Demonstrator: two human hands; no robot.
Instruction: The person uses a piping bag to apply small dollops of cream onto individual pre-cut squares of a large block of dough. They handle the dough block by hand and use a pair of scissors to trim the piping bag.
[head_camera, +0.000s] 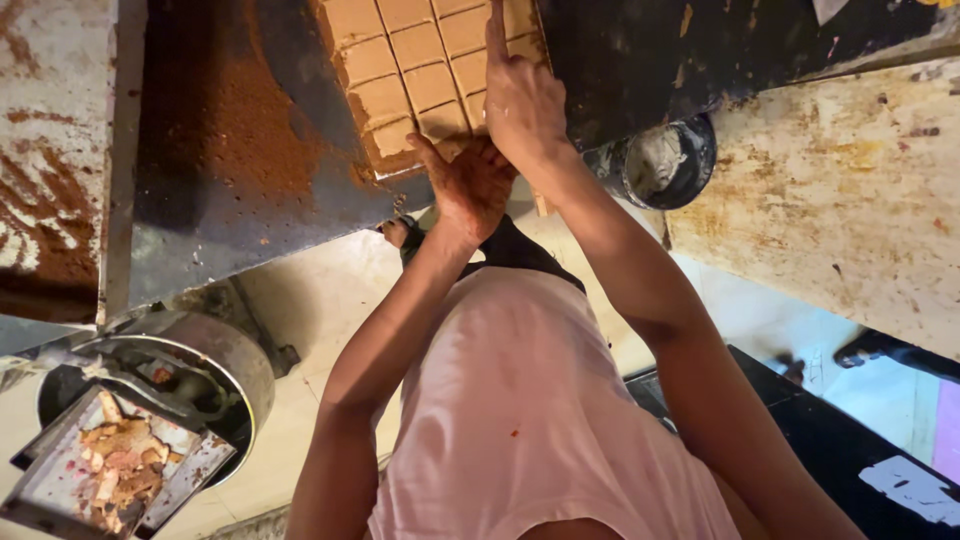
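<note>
Tan scored slab: left hand grips its near edge, right hand presses flat with fingers released; uneven pull may crack squares.

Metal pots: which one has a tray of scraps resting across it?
The large pot at lower left, under the tray; the small pot at upper right holds only whitish residue.

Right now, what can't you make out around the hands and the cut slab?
Head view: cut tan slab runs off the top edge; extent unknown.
Head view: left hand and right hand cover the slab's near corner; whatever lies beneath is hidden.
Head view: grey container partly hidden by the dark tabletop; contents unclear.
</note>
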